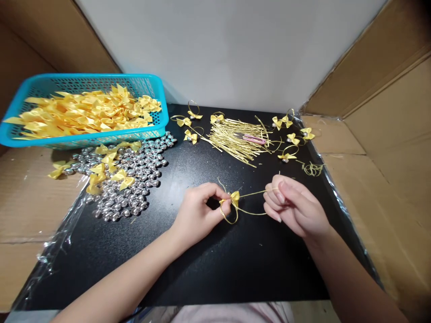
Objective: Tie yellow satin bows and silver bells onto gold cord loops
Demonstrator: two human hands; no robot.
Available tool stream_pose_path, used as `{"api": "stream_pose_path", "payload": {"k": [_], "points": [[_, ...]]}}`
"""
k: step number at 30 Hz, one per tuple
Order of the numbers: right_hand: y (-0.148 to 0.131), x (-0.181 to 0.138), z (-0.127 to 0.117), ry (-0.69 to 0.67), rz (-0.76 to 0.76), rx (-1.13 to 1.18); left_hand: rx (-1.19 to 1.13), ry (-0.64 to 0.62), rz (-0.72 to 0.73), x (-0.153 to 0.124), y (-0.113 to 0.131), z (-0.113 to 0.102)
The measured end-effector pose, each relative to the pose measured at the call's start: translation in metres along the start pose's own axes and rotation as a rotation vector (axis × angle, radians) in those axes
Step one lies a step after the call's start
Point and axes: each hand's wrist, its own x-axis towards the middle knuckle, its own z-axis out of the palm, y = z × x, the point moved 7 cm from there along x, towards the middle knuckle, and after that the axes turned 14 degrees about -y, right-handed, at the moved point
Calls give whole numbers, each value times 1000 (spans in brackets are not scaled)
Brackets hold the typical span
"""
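Near the middle of the black table, my left hand (204, 207) pinches a yellow ribbon bow (235, 197) between thumb and forefinger. A loop of gold cord (230, 221) hangs from the bow below my fingertips. From the bow, two thin strands of cord stretch to the right into my right hand (292, 204). Its fingers are curled closed on the gold cord, holding it at a distance from the bow. Part of a small silvery bell shows by the left fingertips, mostly hidden.
At the back left stands a turquoise basket (164, 105) of yellow bows. Silver bells (116, 202) with several bows lie before it. Gold cord pieces (232, 141) lie at the back with a pink-handled tool (255, 140); finished-looking bows (286, 156) surround them. Cardboard walls (393, 94) flank the table.
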Motion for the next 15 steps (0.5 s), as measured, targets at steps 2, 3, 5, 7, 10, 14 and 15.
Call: {"api": "stream_pose_path", "payload": {"k": [2, 3, 5, 7, 10, 14, 15], "points": [[-1, -1, -2, 20, 19, -9, -4, -69, 2, 1, 1, 5], [-2, -2, -3, 25, 27, -15, -4, -102, 5, 2, 2, 7], [-4, -2, -4, 32, 30, -26, -10, -165, 19, 2, 3, 11], [-4, -2, -6, 44, 29, -31, -20, -221, 38, 2, 5, 15], [-3, -1, -13, 106, 26, -22, -39, -280, 71, 2, 8, 18], [2, -2, -28, 239, 40, 15, -59, -246, 89, 3, 9, 15], [4, -2, -31, 261, 55, 21, -64, -221, 89, 3, 8, 13]]}}
